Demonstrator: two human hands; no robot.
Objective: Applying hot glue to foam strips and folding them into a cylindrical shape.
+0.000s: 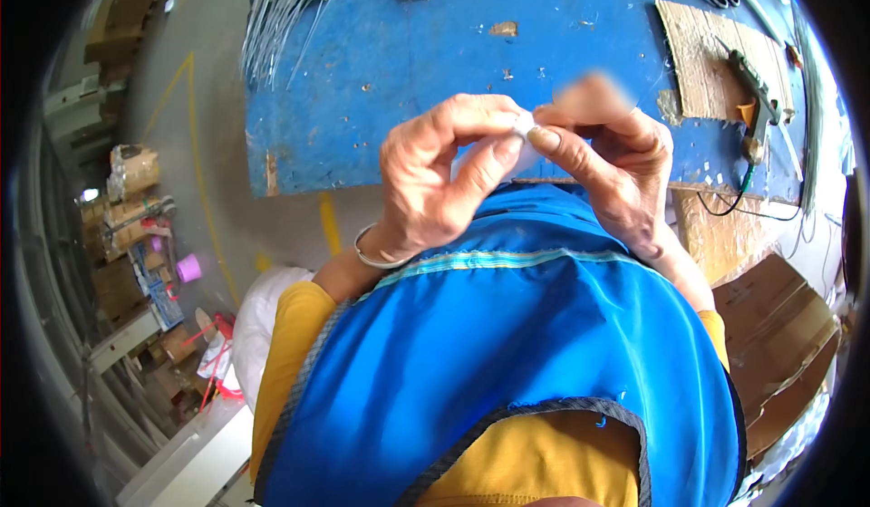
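Left hand (435, 181) and right hand (607, 158) pinch small white piece (524, 126); its axis unclear.

head-worn fisheye, looking steeply down, close-up

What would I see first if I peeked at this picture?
Two hands, the left hand and right hand, meet in the middle and pinch a small white piece between their fingertips. Behind them lies a scratched blue table, with a glue gun at its right.
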